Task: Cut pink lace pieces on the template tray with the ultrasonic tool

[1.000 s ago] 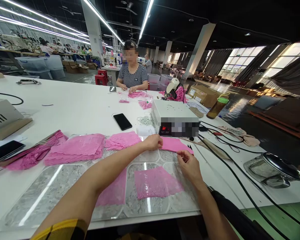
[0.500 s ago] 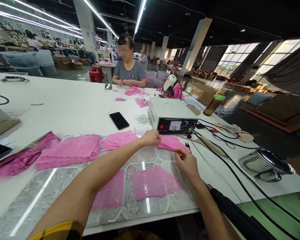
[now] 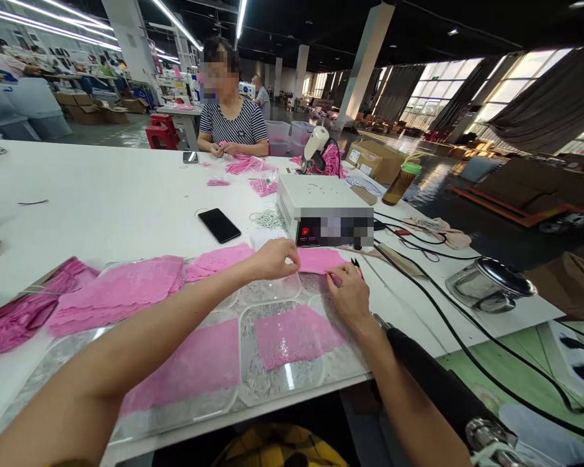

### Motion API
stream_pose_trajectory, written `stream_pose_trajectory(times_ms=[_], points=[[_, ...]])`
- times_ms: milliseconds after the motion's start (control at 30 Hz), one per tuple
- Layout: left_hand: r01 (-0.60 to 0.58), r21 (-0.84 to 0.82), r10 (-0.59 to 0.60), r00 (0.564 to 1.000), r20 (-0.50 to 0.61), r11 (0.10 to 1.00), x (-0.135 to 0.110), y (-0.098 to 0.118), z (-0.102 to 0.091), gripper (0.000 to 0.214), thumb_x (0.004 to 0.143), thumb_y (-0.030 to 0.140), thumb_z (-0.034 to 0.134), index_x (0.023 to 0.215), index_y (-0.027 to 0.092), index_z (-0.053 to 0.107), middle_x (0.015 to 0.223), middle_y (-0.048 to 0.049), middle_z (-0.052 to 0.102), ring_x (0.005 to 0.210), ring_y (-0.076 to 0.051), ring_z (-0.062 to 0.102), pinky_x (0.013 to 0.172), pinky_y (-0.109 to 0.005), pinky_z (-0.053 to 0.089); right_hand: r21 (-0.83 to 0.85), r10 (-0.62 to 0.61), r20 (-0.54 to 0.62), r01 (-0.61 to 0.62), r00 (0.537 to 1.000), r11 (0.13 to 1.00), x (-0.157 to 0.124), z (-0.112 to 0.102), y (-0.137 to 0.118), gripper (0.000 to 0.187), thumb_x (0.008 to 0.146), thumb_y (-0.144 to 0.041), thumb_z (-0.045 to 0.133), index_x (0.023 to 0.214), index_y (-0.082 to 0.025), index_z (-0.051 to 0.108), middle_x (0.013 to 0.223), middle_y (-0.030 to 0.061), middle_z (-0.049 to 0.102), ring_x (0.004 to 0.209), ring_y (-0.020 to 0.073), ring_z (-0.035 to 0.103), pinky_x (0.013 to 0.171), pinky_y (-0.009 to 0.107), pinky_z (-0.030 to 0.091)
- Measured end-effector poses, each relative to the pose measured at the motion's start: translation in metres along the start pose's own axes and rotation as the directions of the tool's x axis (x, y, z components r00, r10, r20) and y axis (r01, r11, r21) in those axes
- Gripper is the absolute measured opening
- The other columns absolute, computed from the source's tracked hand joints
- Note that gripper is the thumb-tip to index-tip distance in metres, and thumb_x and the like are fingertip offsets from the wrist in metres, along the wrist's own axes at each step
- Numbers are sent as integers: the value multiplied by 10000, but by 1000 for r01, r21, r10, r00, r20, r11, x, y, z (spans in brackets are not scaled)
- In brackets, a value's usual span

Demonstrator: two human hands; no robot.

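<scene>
Both hands are at the far edge of the clear mat [image 3: 267, 389] on the white worktop [image 3: 126, 188], working one pink lace piece [image 3: 316, 259] that lies flat just in front of the control box [image 3: 326, 207].

- The left hand [image 3: 275, 258] is at the piece's left edge, its fingers [image 3: 290, 261] drawn together in a pinch on the cloth.
- The right hand [image 3: 349, 295] is at the near right corner. Its fingers appear closed on the lace, though the back of the hand hides the grip itself.
- Small dark snips [image 3: 355, 263] lie touching or just beside the right hand.
- Black cables [image 3: 418, 256] run from the box across the worktop, close to the right forearm.
- Two more lace pieces lie on the mat nearer the body. A stack of lace [image 3: 121, 292] sits to the left and a phone [image 3: 219, 225] beyond it.
- A co-worker [image 3: 231, 126] handles pink cloth at the far end, well apart.

Risks, in our judgement:

- The open weave could catch on the snips and tear or pull out of shape if it is drawn towards them.
- Uneven tension between the two pinches could skew the piece.
- A sweep of the right forearm could snag the cables.
</scene>
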State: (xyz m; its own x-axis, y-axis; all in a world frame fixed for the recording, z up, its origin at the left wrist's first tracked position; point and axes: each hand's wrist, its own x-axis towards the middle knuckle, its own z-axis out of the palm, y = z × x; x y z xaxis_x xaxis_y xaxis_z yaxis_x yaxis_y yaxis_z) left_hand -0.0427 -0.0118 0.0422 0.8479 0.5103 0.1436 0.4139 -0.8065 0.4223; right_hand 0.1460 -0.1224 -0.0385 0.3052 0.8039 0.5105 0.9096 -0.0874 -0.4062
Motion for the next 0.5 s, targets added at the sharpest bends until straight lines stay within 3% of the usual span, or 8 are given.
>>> stream_pose_trajectory(times_ms=[133,267,333,500], points=[[-74,-41,77,994,76,996,-60,18,2,170,780,105,610,749,197,748,891,-22,674,833,-157,600,789,-268,438,52,-176,49,174,983,983,-31,-21,-5,190,855,-258,536,901,-219,716,898,41,631,750,131,598,639,236,454],[-108,-64,116,984,138,992,-106,34,13,180,767,68,607,721,184,736,810,-18,660,755,-136,578,788,-285,411,76,-467,76,461,881,884,-63,-39,-6,201,894,-177,499,910,-198,699,847,35,642,696,97,611,565,184,457],[-114,-74,124,980,154,991,-118,38,19,184,755,48,603,709,177,726,770,-12,638,732,-129,567,790,-287,406,98,-527,80,519,846,849,-73,-45,-5,197,898,-144,500,924,-189,691,836,36,646,693,91,619,577,171,476],[-111,-74,122,979,163,991,-125,40,30,180,757,39,603,688,169,708,753,-8,625,732,-131,568,787,-289,401,128,-563,56,554,824,823,-85,-52,-2,167,868,-91,550,940,-167,680,840,59,653,737,115,640,639,194,525]])
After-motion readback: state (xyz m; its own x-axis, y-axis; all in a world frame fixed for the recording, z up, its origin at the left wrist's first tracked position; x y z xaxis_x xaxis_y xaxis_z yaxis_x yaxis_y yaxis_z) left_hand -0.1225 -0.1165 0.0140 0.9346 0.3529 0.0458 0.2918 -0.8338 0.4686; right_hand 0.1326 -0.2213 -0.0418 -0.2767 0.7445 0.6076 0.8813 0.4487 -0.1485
